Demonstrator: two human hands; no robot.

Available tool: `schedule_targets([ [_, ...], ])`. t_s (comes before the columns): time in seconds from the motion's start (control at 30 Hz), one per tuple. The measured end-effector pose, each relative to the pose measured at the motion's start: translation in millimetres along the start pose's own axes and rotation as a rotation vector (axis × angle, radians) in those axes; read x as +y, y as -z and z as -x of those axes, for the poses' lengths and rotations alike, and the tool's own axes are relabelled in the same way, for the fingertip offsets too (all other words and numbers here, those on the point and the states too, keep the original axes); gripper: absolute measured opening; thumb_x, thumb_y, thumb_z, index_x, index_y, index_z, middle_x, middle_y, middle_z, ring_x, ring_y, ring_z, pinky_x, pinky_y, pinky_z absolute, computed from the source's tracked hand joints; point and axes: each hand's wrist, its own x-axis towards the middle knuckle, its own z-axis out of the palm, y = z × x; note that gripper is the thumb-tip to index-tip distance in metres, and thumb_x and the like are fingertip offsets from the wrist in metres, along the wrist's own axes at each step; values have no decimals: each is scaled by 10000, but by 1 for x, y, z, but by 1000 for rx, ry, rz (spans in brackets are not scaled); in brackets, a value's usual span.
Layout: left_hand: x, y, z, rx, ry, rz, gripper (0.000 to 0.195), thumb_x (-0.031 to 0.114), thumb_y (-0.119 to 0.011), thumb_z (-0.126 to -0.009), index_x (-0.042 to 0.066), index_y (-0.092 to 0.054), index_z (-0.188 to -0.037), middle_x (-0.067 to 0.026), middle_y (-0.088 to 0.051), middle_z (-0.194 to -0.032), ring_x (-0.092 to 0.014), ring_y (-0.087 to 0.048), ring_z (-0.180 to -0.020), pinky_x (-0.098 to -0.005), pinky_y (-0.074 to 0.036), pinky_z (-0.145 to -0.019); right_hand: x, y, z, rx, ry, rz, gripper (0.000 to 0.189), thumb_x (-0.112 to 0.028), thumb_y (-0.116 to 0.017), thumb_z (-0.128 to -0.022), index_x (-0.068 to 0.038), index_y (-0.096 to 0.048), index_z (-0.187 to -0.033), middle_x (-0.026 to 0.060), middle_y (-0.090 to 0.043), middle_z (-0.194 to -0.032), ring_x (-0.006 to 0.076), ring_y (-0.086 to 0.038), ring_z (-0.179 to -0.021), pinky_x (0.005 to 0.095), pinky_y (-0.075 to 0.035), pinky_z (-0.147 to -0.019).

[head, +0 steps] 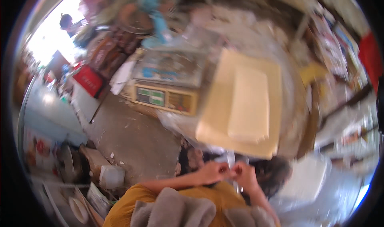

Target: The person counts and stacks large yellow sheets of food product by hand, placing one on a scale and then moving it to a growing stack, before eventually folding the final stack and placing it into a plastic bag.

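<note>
My left hand (213,172) and my right hand (244,174) meet in front of my body, just below the near edge of the table. Their fingers are pinched around a small piece of clear plastic (230,159), blurred in this view. Just beyond them lies a stack of yellowish paper sheets (214,128), with a narrower, paler stack (249,104) on top of it. Left of the stacks stands a weighing scale (164,98) with a worn metal platform and a beige front panel.
A blue fan-like object (159,22) stands behind the scale. A red box (89,80) is at the left, above a pale blue surface (49,107). A white jug (112,176) rests on the floor at lower left. Another person (66,22) is in the far bright doorway.
</note>
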Motion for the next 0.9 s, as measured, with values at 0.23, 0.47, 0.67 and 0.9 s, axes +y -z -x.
schedule_targets([
  [0.23, -72, -41, -60, -187, -195, 182, 295, 283, -717, -842, 2, -627, -840, -32, -638, -777, -107, -592, -730, -243, -472, -653, 28, 20, 20, -198, -203, -163, 200, -180, -714, -851, 3, -633, -857, 129, -642, -884, 180, -604, -826, 329, -502, -752],
  [0.47, -23, 1, -15, -306, -13, 1479, 136, 118, -525, -937, 13, -608, -920, -49, -669, -848, -153, -657, -817, -236, -518, -755, 22, 60, 25, 248, -89, 131, 209, -119, -678, -798, -34, -534, -672, 62, -519, -603, 158, -481, -561, 319, -438, -557],
  [0.67, -28, -8, -41, -229, 29, 1432, 71, 128, -590, -934, 96, -553, -986, 40, -512, -746, -71, -551, -688, -187, -439, -621, 38, 69, 29, 492, -66, 296, 92, -112, -610, -821, -46, -578, -766, 54, -545, -634, 176, -499, -545, 326, -424, -531],
  [0.9, -14, 30, -27, 107, 221, 835, 440, -69, -602, -758, 72, -546, -1171, 36, -547, -764, -63, -518, -616, -185, -357, -510, 39, 99, 35, 235, -194, -1528, 535, -100, -528, -895, 0, -383, -1399, -15, -429, -708, 113, -375, -558, 225, -342, -484],
])
